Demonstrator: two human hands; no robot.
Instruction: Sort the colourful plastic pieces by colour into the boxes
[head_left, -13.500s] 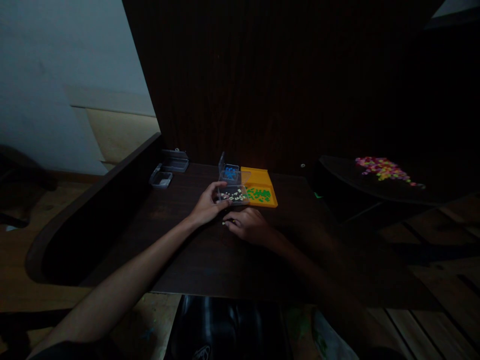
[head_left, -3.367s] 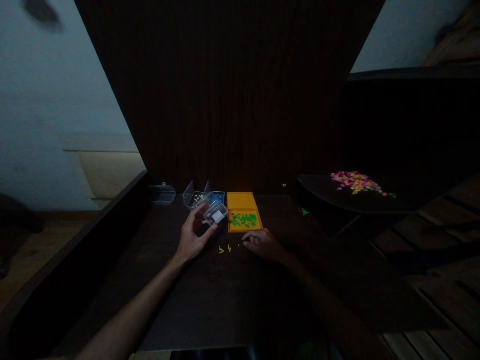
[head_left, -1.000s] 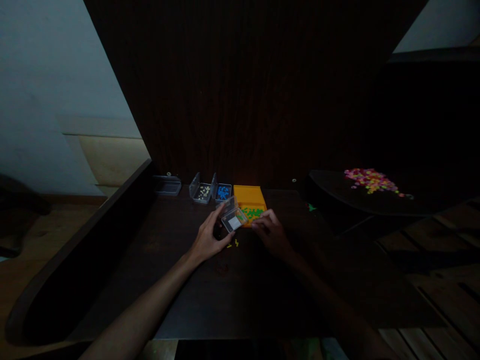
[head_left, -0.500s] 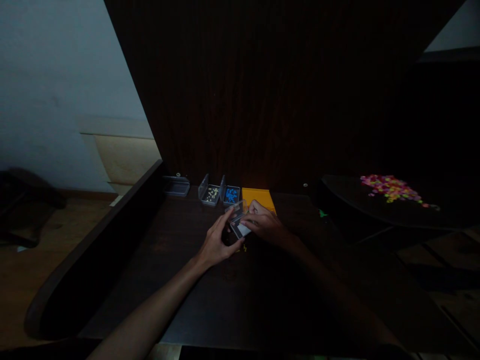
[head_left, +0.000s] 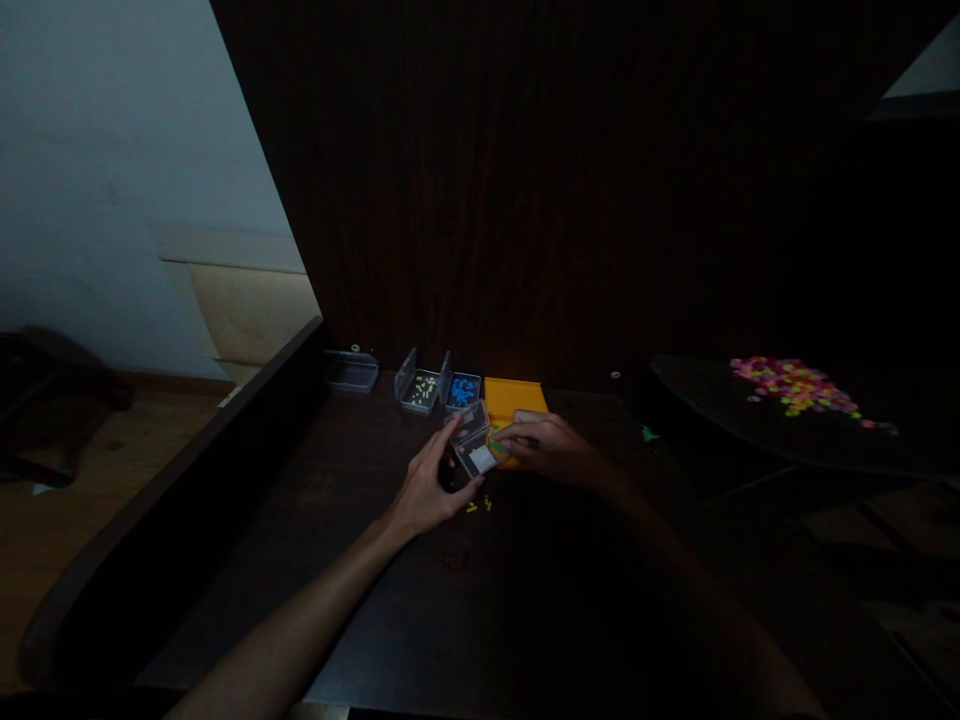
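My left hand (head_left: 429,490) grips a small clear plastic box (head_left: 469,462) by its sides, tilted, with its hinged lid raised. A white piece (head_left: 482,459) lies inside it. My right hand (head_left: 546,444) is just right of that box, over an open yellow case (head_left: 517,394); its fingertips are pinched together, and whatever they hold is too small to make out. Something green (head_left: 498,448) shows in the case by the fingertips. Small yellow pieces (head_left: 480,506) lie on the dark tabletop below the clear box.
Behind my hands stand open clear boxes, one with blue pieces (head_left: 463,391), one with pale pieces (head_left: 424,389). Another clear box (head_left: 352,374) is farther left. A pile of colourful pieces (head_left: 802,388) lies on a dark surface at right, near a green scrap (head_left: 649,433). A raised wooden side (head_left: 187,470) borders the left.
My right hand has drawn back from the clear box to the right, over the yellow case. The white piece inside the clear box is now uncovered. My left hand keeps its grip.
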